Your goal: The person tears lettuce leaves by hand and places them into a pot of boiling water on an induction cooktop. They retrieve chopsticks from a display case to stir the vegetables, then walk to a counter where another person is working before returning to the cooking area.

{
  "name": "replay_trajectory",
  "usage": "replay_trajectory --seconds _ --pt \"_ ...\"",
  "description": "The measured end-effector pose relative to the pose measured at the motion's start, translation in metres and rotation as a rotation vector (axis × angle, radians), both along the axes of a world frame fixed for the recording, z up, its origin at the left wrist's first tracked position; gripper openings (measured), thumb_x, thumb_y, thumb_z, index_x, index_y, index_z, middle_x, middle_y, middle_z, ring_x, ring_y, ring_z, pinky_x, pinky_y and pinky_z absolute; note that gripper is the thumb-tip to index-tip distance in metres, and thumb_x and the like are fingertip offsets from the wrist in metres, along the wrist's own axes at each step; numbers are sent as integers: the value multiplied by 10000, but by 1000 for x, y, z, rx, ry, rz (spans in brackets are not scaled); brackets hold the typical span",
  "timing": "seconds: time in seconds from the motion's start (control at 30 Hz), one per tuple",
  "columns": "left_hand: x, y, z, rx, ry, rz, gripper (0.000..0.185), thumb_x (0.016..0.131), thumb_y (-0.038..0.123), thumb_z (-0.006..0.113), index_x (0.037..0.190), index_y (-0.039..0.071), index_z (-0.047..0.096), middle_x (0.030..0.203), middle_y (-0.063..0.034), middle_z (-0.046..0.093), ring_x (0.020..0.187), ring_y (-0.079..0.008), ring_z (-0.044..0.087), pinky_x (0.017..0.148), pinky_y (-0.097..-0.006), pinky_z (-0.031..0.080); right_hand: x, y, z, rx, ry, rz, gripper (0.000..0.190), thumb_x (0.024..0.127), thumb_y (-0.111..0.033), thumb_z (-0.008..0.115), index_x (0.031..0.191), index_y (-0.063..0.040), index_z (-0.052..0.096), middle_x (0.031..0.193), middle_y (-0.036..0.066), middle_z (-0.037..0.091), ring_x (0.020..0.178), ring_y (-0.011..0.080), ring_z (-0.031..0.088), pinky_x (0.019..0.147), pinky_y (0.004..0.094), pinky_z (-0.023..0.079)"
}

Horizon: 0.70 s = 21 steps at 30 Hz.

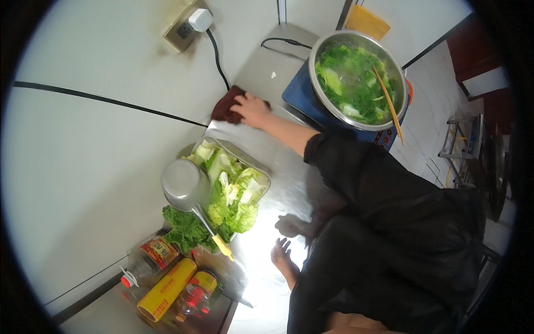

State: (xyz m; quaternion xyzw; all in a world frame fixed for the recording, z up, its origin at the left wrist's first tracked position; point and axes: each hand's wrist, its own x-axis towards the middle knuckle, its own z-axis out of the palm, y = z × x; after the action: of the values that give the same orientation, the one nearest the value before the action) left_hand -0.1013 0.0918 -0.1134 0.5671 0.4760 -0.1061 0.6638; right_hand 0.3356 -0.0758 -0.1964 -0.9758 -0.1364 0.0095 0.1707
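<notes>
My right hand [251, 109] grips and presses a dark red cloth [227, 106] on the metal counter [283, 188], at the foot of the wall. Below it in the view, my left hand [283, 256] is held with fingers apart and nothing in it; a dark reflection of a hand shows beside it. Left of my left hand, cut cabbage leaves [233, 192] fill a clear rectangular container [263, 167]. A metal ladle [185, 183] with a yellow handle end rests over them, beside curly leafy greens [183, 225].
A steaming metal pot [315, 79] of greens sits on a blue induction cooker [298, 89], wooden chopsticks [390, 104] leaning inside. A black cable [217, 58] runs from the wall socket [183, 31]. Bottles [152, 256] and a yellow roll [167, 290] lie at lower left.
</notes>
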Motion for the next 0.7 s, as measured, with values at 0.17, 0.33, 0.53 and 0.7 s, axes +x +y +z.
replay_trajectory --seconds 0.17,0.33,0.53,0.7 --pt "6 13 -26 -42 -62 -63 455 993 371 531 1234 -14 550 1123 -142 652 992 -227 629 795 -348 428 43 -56 -1 -346 -40 -436 421 823 -229 656 1229 -162 568 1403 152 472 1219 358 478 957 520 420" --pt "3 28 -32 -82 -8 -18 427 994 352 524 1243 7 557 1116 -135 652 985 -224 627 796 -345 417 115 -88 -17 -598 55 -735 435 912 -203 520 1333 -113 460 1447 305 420 1049 433 616 747 560 504" --pt "1 55 -36 -97 1 30 434 971 380 536 1200 13 573 1084 -121 653 973 -238 629 799 -361 413 148 -153 -50 -627 464 -923 169 836 -159 624 880 -85 770 884 120 742 727 324 722 611 482 587" --pt "1 60 -52 -82 -10 -59 455 978 417 509 1214 32 558 1075 -95 642 980 -224 621 824 -376 411 78 -72 -31 -522 178 -762 211 836 -149 608 923 -25 754 952 176 729 844 314 727 757 549 561"
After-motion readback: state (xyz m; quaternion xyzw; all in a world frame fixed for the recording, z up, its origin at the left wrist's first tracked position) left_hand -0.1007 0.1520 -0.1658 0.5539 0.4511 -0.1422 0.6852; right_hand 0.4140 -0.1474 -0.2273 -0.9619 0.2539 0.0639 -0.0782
